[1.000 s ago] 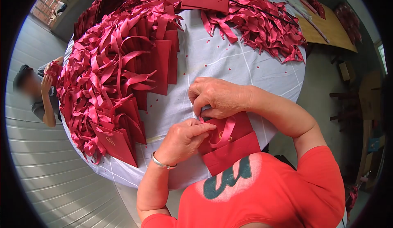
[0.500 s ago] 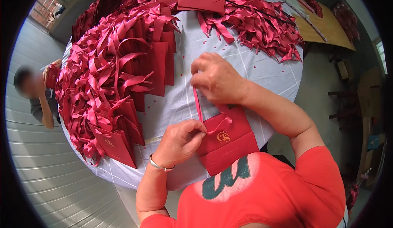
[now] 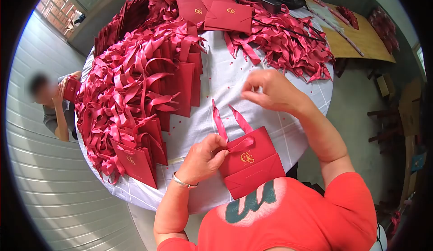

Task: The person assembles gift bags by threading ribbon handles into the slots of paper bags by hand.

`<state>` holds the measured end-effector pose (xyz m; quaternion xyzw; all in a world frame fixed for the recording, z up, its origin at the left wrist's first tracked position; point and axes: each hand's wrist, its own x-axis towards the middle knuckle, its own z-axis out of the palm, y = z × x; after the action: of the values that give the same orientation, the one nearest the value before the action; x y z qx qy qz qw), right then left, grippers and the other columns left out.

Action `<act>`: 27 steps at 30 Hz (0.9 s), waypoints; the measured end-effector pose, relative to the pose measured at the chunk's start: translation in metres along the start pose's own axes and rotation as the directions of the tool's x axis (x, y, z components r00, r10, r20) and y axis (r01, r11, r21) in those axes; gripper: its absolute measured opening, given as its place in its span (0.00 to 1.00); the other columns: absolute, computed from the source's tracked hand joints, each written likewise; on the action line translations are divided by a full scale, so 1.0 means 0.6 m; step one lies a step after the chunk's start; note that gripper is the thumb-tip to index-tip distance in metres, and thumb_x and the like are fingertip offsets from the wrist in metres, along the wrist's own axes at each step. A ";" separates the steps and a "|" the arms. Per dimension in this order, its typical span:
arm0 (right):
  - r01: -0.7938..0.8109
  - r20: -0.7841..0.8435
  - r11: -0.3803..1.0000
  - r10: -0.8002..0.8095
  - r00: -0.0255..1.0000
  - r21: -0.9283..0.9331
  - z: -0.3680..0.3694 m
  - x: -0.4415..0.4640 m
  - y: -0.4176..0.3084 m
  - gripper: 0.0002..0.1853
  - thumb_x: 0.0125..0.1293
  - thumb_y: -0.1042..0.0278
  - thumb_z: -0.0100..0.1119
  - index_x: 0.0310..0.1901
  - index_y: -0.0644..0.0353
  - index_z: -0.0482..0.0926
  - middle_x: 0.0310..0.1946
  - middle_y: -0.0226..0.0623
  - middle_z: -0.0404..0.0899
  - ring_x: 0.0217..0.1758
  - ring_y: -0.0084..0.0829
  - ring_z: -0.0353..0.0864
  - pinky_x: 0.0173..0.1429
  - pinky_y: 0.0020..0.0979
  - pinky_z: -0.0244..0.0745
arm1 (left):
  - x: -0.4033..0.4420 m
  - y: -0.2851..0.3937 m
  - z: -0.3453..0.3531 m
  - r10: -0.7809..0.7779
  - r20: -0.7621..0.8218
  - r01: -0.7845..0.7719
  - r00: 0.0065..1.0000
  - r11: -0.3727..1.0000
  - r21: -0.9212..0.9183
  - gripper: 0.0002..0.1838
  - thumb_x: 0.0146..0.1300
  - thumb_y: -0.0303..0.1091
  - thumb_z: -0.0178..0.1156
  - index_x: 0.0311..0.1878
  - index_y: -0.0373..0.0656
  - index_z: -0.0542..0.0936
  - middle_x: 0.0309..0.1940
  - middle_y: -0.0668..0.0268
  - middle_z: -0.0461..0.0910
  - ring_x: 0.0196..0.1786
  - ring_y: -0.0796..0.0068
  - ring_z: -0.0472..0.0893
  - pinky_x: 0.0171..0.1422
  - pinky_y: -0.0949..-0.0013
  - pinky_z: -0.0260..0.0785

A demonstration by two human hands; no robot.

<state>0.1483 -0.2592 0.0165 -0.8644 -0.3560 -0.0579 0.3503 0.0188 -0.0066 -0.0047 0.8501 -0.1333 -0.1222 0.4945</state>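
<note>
A red paper gift bag (image 3: 257,163) with a gold logo lies flat at the table's near edge, against the red shirt. My left hand (image 3: 204,159) pinches a pink ribbon (image 3: 241,144) at the bag's upper left edge, thumb against forefinger. Two loose ribbon ends stick up from that edge, pointing away from me. Above and right of the bag, my right hand (image 3: 273,91) hovers over the cloth, slightly blurred. Its thumb and curled fingers look a little apart, with nothing visible between them.
Red bags with pink ribbons (image 3: 131,88) stand in a dense pile on the left. More ribbons (image 3: 293,46) heap at the back right, beside flat red bags (image 3: 228,19). Red dots speckle the white tablecloth (image 3: 207,111). Another person (image 3: 56,111) holds a red item at far left.
My right hand has let go of the ribbon and moved right, away from the bag. The ribbon ends now stand free. My left hand keeps its pinch. The view has shifted slightly.
</note>
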 end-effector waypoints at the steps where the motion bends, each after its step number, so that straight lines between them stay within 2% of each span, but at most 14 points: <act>1: -0.062 0.116 0.998 0.059 0.992 0.029 -0.010 -0.016 -0.005 0.08 0.58 0.68 0.69 0.36 0.61 0.85 0.31 0.41 0.82 0.34 0.39 0.83 0.41 0.36 0.77 | 0.001 -0.004 0.002 0.000 -0.006 0.000 1.000 1.000 0.003 0.10 0.62 0.27 0.64 0.45 0.38 0.77 0.34 0.57 0.83 0.36 0.62 0.85 0.42 0.66 0.75; 4: -0.101 0.327 0.994 0.082 0.941 0.042 -0.018 -0.074 -0.023 0.10 0.60 0.65 0.68 0.39 0.61 0.85 0.32 0.42 0.82 0.33 0.39 0.83 0.40 0.37 0.78 | 0.000 -0.004 0.003 -0.083 -0.012 0.081 0.996 0.988 -0.135 0.13 0.62 0.28 0.66 0.48 0.37 0.76 0.35 0.57 0.84 0.38 0.63 0.85 0.43 0.66 0.76; 6: -0.085 0.341 0.995 0.063 0.938 0.050 -0.014 -0.102 -0.032 0.11 0.60 0.64 0.68 0.40 0.61 0.85 0.32 0.41 0.81 0.34 0.38 0.83 0.40 0.36 0.77 | 0.003 0.008 0.002 -0.056 -0.016 0.054 0.998 0.993 -0.104 0.08 0.65 0.24 0.64 0.44 0.37 0.75 0.31 0.70 0.79 0.26 0.86 0.73 0.27 0.76 0.67; 8: -0.198 0.282 0.975 0.162 0.945 0.104 -0.013 -0.122 -0.042 0.10 0.60 0.65 0.69 0.38 0.62 0.84 0.32 0.41 0.80 0.34 0.38 0.82 0.39 0.35 0.77 | 0.007 0.010 0.002 -0.040 -0.020 0.040 0.999 0.999 -0.003 0.07 0.65 0.24 0.64 0.43 0.36 0.76 0.31 0.71 0.80 0.28 0.86 0.75 0.30 0.76 0.71; 12: -0.199 0.210 0.964 0.161 0.964 0.174 -0.009 -0.151 -0.045 0.10 0.59 0.66 0.70 0.36 0.63 0.83 0.30 0.41 0.81 0.32 0.36 0.81 0.38 0.34 0.76 | 0.031 0.055 -0.011 0.116 0.020 -0.117 0.993 0.968 0.221 0.09 0.57 0.23 0.67 0.41 0.36 0.78 0.28 0.56 0.83 0.32 0.64 0.86 0.39 0.65 0.77; 14: -0.311 0.253 0.921 0.251 0.934 0.233 -0.016 -0.160 -0.052 0.09 0.59 0.67 0.70 0.34 0.64 0.82 0.28 0.40 0.81 0.30 0.34 0.80 0.36 0.33 0.75 | 0.050 0.086 -0.024 0.091 0.095 -0.117 0.991 0.938 0.327 0.10 0.56 0.26 0.67 0.40 0.37 0.79 0.27 0.56 0.83 0.32 0.61 0.86 0.38 0.64 0.76; 16: -0.297 0.266 0.917 0.226 0.937 0.267 -0.009 -0.174 -0.054 0.09 0.60 0.67 0.70 0.33 0.64 0.82 0.27 0.40 0.81 0.29 0.34 0.80 0.36 0.33 0.74 | 0.073 0.112 -0.030 0.053 0.119 -0.094 0.991 0.924 0.370 0.09 0.54 0.27 0.64 0.38 0.37 0.80 0.28 0.54 0.83 0.32 0.57 0.85 0.39 0.61 0.76; 18: -0.327 0.315 0.889 0.226 0.922 0.321 -0.009 -0.184 -0.070 0.09 0.61 0.66 0.70 0.32 0.63 0.82 0.26 0.40 0.81 0.29 0.34 0.80 0.35 0.33 0.74 | 0.096 0.129 -0.032 0.068 0.273 -0.199 0.959 0.850 0.488 0.08 0.52 0.26 0.61 0.36 0.37 0.80 0.28 0.55 0.83 0.33 0.53 0.84 0.39 0.58 0.75; 20: -0.262 0.310 0.906 0.157 0.938 0.333 0.002 -0.199 -0.079 0.10 0.61 0.65 0.70 0.32 0.63 0.82 0.26 0.40 0.81 0.29 0.34 0.80 0.35 0.33 0.74 | 0.114 0.143 -0.020 0.047 0.318 -0.218 0.947 0.821 0.527 0.07 0.51 0.25 0.58 0.35 0.38 0.81 0.31 0.55 0.83 0.36 0.50 0.82 0.41 0.55 0.75; 22: -0.259 0.323 0.901 0.144 0.936 0.349 0.008 -0.209 -0.076 0.08 0.60 0.66 0.69 0.34 0.62 0.82 0.27 0.40 0.80 0.30 0.36 0.80 0.36 0.35 0.75 | 0.130 0.128 -0.004 0.183 0.343 -0.352 0.921 0.768 0.536 0.07 0.51 0.25 0.58 0.34 0.38 0.81 0.36 0.55 0.82 0.40 0.49 0.82 0.43 0.55 0.74; 23: -0.197 0.220 0.929 0.131 0.967 0.313 0.014 -0.216 -0.080 0.07 0.60 0.67 0.69 0.35 0.61 0.82 0.28 0.39 0.80 0.30 0.37 0.80 0.36 0.36 0.75 | 0.135 0.124 0.000 0.124 0.351 -0.314 0.928 0.767 0.559 0.10 0.52 0.23 0.58 0.38 0.39 0.81 0.44 0.55 0.80 0.46 0.49 0.81 0.47 0.55 0.74; 24: -0.139 0.117 0.953 0.111 0.987 0.268 0.017 -0.223 -0.082 0.07 0.60 0.68 0.69 0.36 0.60 0.82 0.29 0.38 0.80 0.30 0.38 0.80 0.36 0.37 0.76 | 0.134 0.115 0.006 0.123 0.358 -0.318 0.925 0.767 0.557 0.10 0.52 0.23 0.58 0.38 0.39 0.81 0.44 0.55 0.80 0.46 0.49 0.81 0.47 0.55 0.74; 26: -0.138 0.037 0.967 0.133 0.990 0.213 0.013 -0.227 -0.078 0.08 0.56 0.71 0.69 0.38 0.58 0.83 0.34 0.37 0.80 0.34 0.40 0.80 0.38 0.37 0.76 | 0.117 0.091 0.013 0.320 0.060 -0.302 0.946 0.796 0.524 0.15 0.51 0.22 0.60 0.45 0.40 0.79 0.49 0.55 0.78 0.50 0.49 0.80 0.52 0.56 0.74; 27: -0.108 -0.033 0.983 0.114 0.993 0.146 0.008 -0.224 -0.075 0.10 0.54 0.71 0.70 0.39 0.58 0.83 0.39 0.38 0.80 0.40 0.41 0.80 0.43 0.37 0.76 | 0.099 0.085 0.009 0.314 0.040 -0.285 0.949 0.792 0.540 0.23 0.54 0.24 0.64 0.56 0.38 0.75 0.57 0.50 0.76 0.57 0.46 0.78 0.60 0.56 0.72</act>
<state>0.0185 -0.3108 -0.0087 -0.8539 -0.3032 -0.0301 0.4219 0.0669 -0.0556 0.0327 0.9254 -0.2823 0.0218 0.2520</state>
